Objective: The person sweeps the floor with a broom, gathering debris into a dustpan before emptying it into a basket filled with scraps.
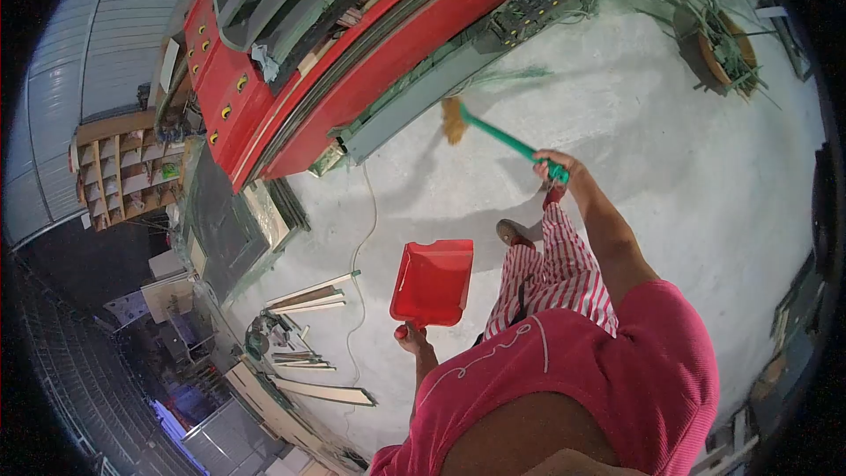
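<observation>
The smooth, glossy red flank of the machine (231, 92) is curved, and pale, dusty, scuffed floor (634, 141) is seen beside it. A brush (495, 133) with straw-coloured, flared bristles and a slim green handle is held with its bristles near the machine's grey lower edge. Its handle is gripped by the right hand (557, 166), the fingers closed around it. The dustpan (434, 280), a shallow tray of shiny red plastic, is held farther from the machine than the bristles. Its short handle is enclosed by the curled fingers of the left hand (411, 337). A thin pale cord (374, 211) is trailed across the floor from near the machine's end, with flat wooden strips (308, 304) scattered beside it. A round basket (712, 57), filled with thin green scraps, is set well apart from the machine.
</observation>
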